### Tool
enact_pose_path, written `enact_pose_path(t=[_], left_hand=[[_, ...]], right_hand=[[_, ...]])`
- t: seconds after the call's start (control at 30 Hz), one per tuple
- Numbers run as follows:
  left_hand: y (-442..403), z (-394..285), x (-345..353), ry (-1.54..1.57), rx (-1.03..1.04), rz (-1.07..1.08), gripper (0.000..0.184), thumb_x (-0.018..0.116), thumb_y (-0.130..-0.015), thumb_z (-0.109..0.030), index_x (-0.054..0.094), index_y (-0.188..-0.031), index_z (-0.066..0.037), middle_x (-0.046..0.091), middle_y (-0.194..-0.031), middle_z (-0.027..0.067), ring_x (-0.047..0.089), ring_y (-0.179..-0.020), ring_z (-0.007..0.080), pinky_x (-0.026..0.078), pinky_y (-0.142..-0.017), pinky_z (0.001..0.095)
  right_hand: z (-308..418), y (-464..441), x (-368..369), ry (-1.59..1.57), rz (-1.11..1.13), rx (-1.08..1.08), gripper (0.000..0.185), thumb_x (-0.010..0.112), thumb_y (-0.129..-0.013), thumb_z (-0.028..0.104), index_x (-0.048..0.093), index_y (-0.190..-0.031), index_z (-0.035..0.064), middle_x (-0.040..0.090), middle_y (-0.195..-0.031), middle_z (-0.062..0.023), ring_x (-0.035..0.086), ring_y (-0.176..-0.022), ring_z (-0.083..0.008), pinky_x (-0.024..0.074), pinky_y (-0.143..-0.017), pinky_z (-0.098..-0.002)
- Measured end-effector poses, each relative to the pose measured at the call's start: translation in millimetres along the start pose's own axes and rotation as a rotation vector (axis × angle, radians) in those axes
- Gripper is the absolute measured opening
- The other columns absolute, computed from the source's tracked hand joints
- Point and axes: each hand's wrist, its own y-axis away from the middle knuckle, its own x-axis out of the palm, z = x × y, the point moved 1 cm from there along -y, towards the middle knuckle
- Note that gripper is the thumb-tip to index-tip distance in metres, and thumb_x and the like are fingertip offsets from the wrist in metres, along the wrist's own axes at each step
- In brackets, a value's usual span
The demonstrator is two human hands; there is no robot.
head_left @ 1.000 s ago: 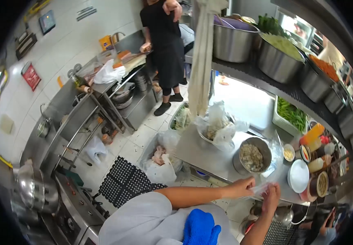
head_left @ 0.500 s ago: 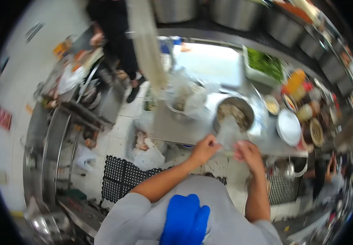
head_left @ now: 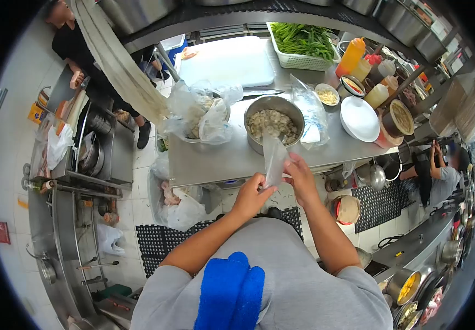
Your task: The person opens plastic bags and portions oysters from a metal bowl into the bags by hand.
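A small clear plastic bag (head_left: 273, 159) hangs between my hands at the table's front edge, its far end overlapping the near rim of a metal pot (head_left: 251, 137). My left hand (head_left: 251, 197) pinches the bag's lower left edge. Higher on the other side, my right hand (head_left: 301, 179) has thumb and fingers closed on it. Inside the pot lie pale greyish pieces (head_left: 282, 124) that look like shellfish. To the left, a bowl covered with crumpled plastic bags (head_left: 214, 122) holds similar pale food. A knife (head_left: 262, 92) lies behind the pot.
On the steel table (head_left: 193, 170) stand a white cutting board (head_left: 226, 63), a basket of greens (head_left: 303, 61), a white bowl (head_left: 360, 118) and sauce bottles (head_left: 351, 56). A shelf (head_left: 221, 21) with pots runs overhead. People are at left (head_left: 86, 60) and right (head_left: 443, 179).
The view has swung, so the table things sit further left and the picture is sharper. Both hands stay at the plastic bag; my right hand is now higher than my left.
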Motion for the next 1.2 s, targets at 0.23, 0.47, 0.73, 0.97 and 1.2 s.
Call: enact_pose_path(t=[0.23, 0.47, 0.73, 0.97, 1.2], left_hand=[[4, 20, 8, 0.038, -0.041, 0.095, 0.031, 0.073, -0.075, -0.019, 0.046, -0.078, -0.005, 0.051, -0.07, 0.0037, 0.046, -0.062, 0.0119, 0.041, -0.058, 0.0278], [-4, -3, -16, -0.218, 0.239, 0.014, 0.054, 0.075, -0.072, -0.025, 0.048, -0.113, -0.001, 0.051, -0.115, 0.0155, 0.052, -0.106, 0.0302, 0.044, -0.087, 0.0387], [-23, -64, -33, -0.52, 0.331, 0.212, 0.037, 0.063, -0.082, -0.023, 0.055, -0.112, -0.004, 0.059, -0.11, 0.0145, 0.052, -0.108, 0.0297, 0.043, -0.089, 0.038], [-38, -43, -76, -0.106, 0.009, 0.071, 0.023, 0.051, -0.092, -0.021, 0.059, -0.097, -0.001, 0.063, -0.081, 0.0094, 0.059, -0.071, 0.0153, 0.049, -0.062, 0.031], [-33, -40, -104, 0.754, -0.294, -0.127, 0.028, 0.047, -0.095, -0.029, 0.057, -0.095, -0.003, 0.058, -0.085, 0.0053, 0.059, -0.07, 0.0157, 0.055, -0.053, 0.0324]], right_hand=[[1, -12, -25, 0.503, 0.006, -0.387, 0.025, 0.06, -0.085, 0.02, 0.062, -0.1, 0.0007, 0.064, -0.089, -0.0083, 0.059, -0.082, -0.0193, 0.0455, -0.072, -0.0311], [33, -3, -28, 1.111, 0.037, -0.715, 0.017, 0.053, -0.088, 0.014, 0.063, -0.098, 0.004, 0.063, -0.097, -0.0145, 0.06, -0.087, -0.034, 0.0486, -0.075, -0.038], [78, 17, -4, 1.031, 0.609, -0.665, 0.021, 0.056, -0.087, 0.018, 0.061, -0.104, 0.0068, 0.062, -0.103, -0.0124, 0.06, -0.091, -0.0308, 0.0497, -0.073, -0.0374], [56, 1, -38, 0.75, 0.189, -0.614, 0.047, 0.055, -0.089, 0.035, 0.051, -0.123, 0.0028, 0.059, -0.113, -0.0096, 0.055, -0.105, -0.0235, 0.0424, -0.09, -0.0344], [6, -11, -79, -0.162, 0.486, 0.087, 0.074, 0.032, -0.089, 0.063, 0.041, -0.131, 0.0024, 0.051, -0.126, -0.0106, 0.05, -0.113, -0.0185, 0.0354, -0.095, -0.0318]])
